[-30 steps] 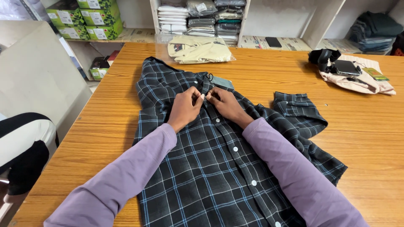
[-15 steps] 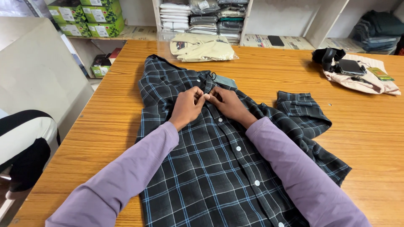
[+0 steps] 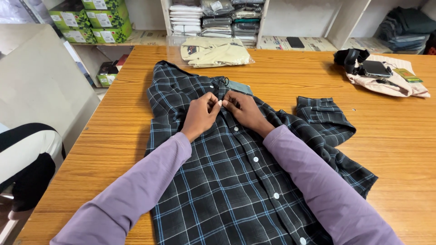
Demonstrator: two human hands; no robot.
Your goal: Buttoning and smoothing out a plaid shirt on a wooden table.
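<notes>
The left hand (image 3: 200,115) and right hand (image 3: 244,110) pinch the placket of the dark plaid shirt (image 3: 227,181) just below its collar, fingertips closed on the cloth at the top button. The shirt lies face up on the counter (image 3: 399,149); the white buttons nearer than the hands look fastened, so only the top seems left. Beyond the shirt lie a bagged cream shirt (image 3: 215,52) and, far right, a dark phone (image 3: 374,69) on a beige garment (image 3: 395,86). Nothing blocks the hands.

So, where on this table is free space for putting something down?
Bare wooden table lies between the cream packaged shirt and the beige garment, and along the right edge beyond the folded sleeve. The middle is crowded: the plaid shirt and both hands fill it.
</notes>
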